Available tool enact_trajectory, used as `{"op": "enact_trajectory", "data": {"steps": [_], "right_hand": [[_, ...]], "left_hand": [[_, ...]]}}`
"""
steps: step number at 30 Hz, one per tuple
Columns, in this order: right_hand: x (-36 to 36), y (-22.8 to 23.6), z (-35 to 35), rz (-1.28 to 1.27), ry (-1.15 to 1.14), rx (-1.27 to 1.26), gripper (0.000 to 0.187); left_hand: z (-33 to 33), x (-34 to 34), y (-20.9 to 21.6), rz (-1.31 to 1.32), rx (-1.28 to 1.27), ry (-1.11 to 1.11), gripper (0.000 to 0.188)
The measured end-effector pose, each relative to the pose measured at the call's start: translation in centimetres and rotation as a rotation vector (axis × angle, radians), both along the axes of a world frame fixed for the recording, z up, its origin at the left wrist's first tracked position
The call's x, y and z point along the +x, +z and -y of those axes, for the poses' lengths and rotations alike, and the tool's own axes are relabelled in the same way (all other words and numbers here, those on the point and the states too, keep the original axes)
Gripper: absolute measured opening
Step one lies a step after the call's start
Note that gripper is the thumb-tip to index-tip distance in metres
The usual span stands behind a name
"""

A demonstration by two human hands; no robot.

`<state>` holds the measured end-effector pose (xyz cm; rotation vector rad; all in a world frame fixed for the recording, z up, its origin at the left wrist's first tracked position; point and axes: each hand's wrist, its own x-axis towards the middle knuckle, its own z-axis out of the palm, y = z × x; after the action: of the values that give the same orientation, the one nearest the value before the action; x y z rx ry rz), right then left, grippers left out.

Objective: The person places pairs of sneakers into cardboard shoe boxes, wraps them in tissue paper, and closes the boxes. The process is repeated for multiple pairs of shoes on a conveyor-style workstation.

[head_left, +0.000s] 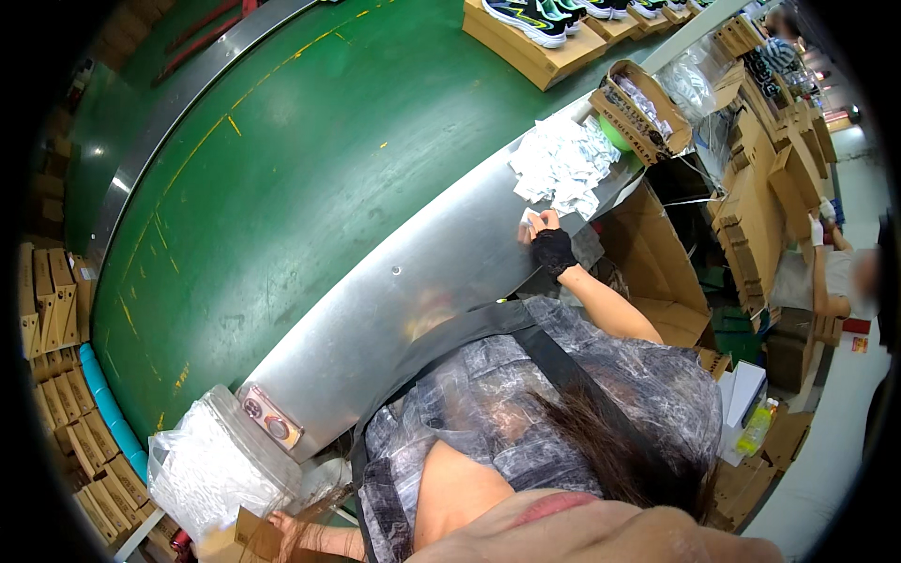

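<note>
My right hand (549,239), in a black fingerless glove, is at the metal edge strip, with its fingers pinched on a small white packet (528,217). Just beyond it lies a loose heap of similar white packets (568,159). Low at the left, my left hand (284,527) grips the side of a brown cardboard box (235,539); strands of hair partly cover this hand and wrist. Above that box stands a clear plastic bag (221,460) filled with white material. A phone (272,419) in a pinkish case rests beside the bag on the metal edge.
The green conveyor belt (282,188) curves past the metal ledge (394,272). Shoes (535,19) sit on shoeboxes (540,56) at the far side. An open carton of packets (648,113) is at the right. Stacked boxes (84,432) stand left; another person (826,272) works at far right.
</note>
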<state>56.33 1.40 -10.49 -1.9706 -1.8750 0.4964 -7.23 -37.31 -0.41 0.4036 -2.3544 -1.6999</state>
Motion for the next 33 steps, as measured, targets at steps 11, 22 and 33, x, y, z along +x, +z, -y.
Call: {"op": "enact_trajectory", "data": {"steps": [11,22,33], "right_hand": [[-7.3,5.2,1.0,-0.218,0.252,0.383,0.019],[-13.6,10.1,-1.1,-0.481,0.62,0.275,0.021],[5.3,15.3,-33.0,0.402,0.422,0.625,0.047]], "left_hand": [[-23.8,19.4,-1.7,0.417,0.479,-1.252,0.043],[-36.1,33.5,-3.0,0.621,0.339,-1.617,0.018],[-34.3,30.2,-8.5,0.488,0.174,-1.186,0.023]]}}
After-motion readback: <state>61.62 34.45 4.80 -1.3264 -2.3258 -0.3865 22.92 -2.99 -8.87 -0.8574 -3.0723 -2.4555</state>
